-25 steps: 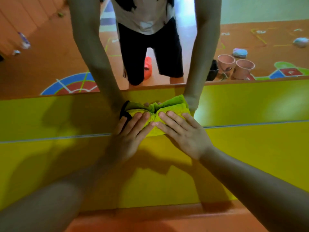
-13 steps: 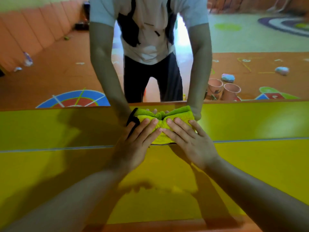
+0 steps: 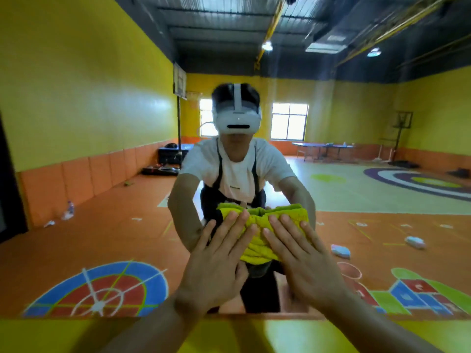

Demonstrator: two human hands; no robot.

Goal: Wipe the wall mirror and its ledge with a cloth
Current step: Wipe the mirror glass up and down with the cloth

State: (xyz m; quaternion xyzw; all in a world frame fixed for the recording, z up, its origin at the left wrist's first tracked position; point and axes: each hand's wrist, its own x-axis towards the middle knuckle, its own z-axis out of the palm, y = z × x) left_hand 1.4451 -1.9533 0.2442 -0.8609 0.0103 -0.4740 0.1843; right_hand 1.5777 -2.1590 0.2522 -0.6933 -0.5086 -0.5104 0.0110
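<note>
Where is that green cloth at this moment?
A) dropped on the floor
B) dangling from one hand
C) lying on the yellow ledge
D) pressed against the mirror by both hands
D: the left hand and right hand, fingers straight, press the yellow-green cloth flat on the mirror glass, above the yellow ledge.

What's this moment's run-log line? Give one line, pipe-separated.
step: mirror wipe | left hand: flat on cloth | right hand: flat on cloth | cloth: bunched against mirror, above ledge
</note>
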